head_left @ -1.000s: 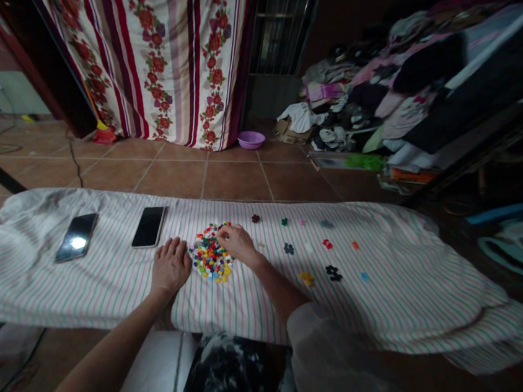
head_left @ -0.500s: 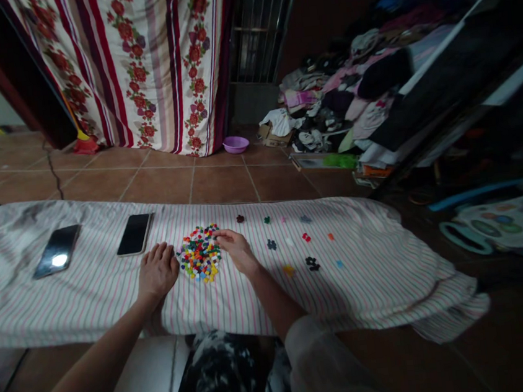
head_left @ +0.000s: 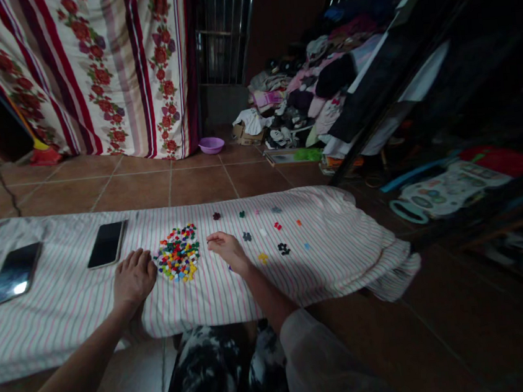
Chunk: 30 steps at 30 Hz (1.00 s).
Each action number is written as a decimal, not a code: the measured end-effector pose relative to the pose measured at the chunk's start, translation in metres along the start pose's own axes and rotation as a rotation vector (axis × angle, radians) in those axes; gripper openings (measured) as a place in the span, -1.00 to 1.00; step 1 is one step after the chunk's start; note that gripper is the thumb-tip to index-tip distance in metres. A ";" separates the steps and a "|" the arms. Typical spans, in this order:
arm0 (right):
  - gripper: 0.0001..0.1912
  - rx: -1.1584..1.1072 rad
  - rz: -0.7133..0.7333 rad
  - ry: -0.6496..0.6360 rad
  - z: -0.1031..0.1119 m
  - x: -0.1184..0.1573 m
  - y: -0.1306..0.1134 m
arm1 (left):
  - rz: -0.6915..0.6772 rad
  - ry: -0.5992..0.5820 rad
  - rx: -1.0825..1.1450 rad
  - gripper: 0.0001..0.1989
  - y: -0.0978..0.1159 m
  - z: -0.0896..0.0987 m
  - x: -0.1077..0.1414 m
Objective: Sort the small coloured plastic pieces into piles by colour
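Note:
A pile of small multicoloured pieces (head_left: 177,253) lies on the striped cloth (head_left: 225,299). Just left of it, my left hand (head_left: 134,278) rests flat on the cloth, palm down, holding nothing. My right hand (head_left: 228,249) is right of the pile, not touching it, its thumb and fingertips pinched together; whatever is between them is too small to make out. Small groups sorted by colour lie further right, among them black pieces (head_left: 284,249), yellow pieces (head_left: 262,258), red pieces (head_left: 278,226) and dark red pieces (head_left: 217,216).
Two phones, one (head_left: 106,244) near my left hand and another (head_left: 14,275) at the far left, lie on the cloth. Beyond the cloth's far edge are a purple basin (head_left: 212,145), a floral curtain (head_left: 103,75) and a heap of clothes (head_left: 306,91) on the tiled floor.
My right hand has left the pile's edge and moved right, fingers still pinched. My left hand stays beside the pile. The whole view has turned to the right.

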State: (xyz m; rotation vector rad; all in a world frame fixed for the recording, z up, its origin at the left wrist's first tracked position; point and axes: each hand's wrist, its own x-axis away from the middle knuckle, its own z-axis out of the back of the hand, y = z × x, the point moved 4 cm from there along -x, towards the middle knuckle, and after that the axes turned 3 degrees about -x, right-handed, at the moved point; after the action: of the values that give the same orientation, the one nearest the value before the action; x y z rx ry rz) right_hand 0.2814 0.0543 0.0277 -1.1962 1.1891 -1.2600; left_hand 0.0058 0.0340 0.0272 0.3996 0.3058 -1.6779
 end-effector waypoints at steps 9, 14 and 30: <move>-0.74 0.079 0.029 0.198 0.077 0.009 -0.001 | 0.005 -0.028 0.013 -0.57 -0.001 0.000 0.000; -0.69 -0.039 0.025 0.325 0.114 0.022 -0.001 | 0.006 -0.053 0.017 -0.55 0.000 0.001 0.000; -0.64 -0.145 0.090 0.440 0.139 0.035 0.013 | -0.006 -0.094 -0.040 -0.55 0.000 -0.001 0.001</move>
State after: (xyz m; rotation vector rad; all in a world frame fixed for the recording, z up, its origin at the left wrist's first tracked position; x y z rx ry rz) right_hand 0.4194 0.0161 0.0201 -0.9793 1.6597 -1.4310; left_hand 0.0053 0.0331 0.0260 0.2896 0.2711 -1.6880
